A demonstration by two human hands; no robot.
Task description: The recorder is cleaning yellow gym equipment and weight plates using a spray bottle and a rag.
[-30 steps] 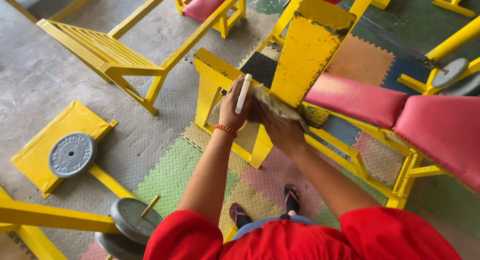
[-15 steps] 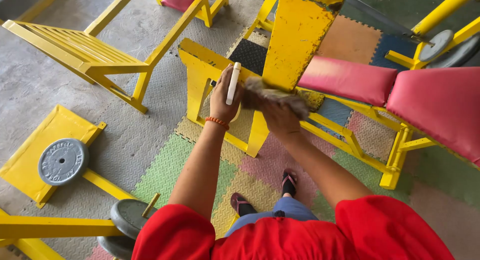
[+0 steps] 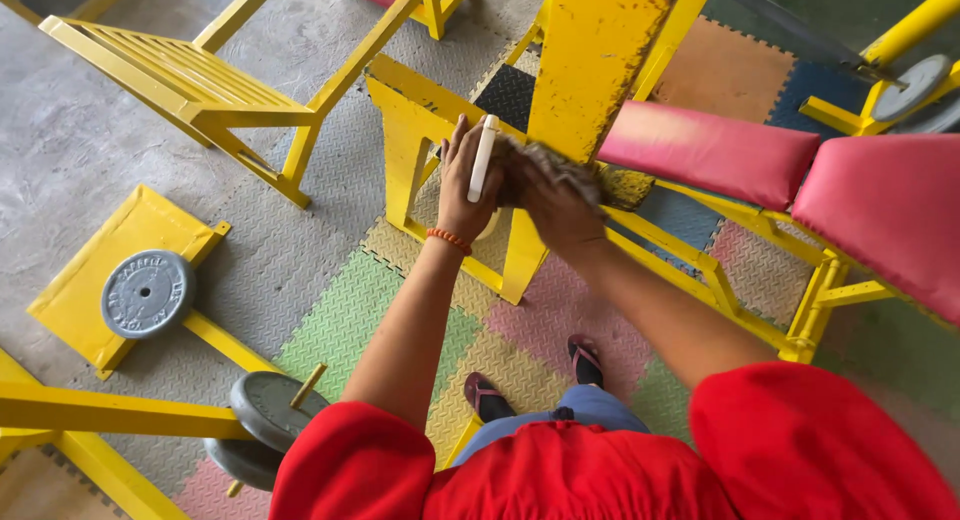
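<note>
My left hand (image 3: 462, 185) grips a slim white bottle-like object (image 3: 483, 158), held upright against a yellow metal gym bench frame (image 3: 412, 130). An orange bead bracelet circles that wrist. My right hand (image 3: 556, 212) presses a crumpled grey-brown cloth (image 3: 548, 162) onto the base of the worn yellow upright panel (image 3: 595, 60), right beside my left hand. Red sleeves cover both my upper arms.
Red padded bench cushions (image 3: 710, 150) lie to the right. A yellow slatted bench (image 3: 190, 80) stands at upper left. Grey weight plates rest on a yellow board (image 3: 147, 293) and on a bar (image 3: 268, 408) at lower left. Coloured foam tiles (image 3: 350, 325) cover the floor under my sandalled feet.
My right hand with the cloth has slid left and slightly up along the panel's base, closer to my left hand. The view has shifted a little.
</note>
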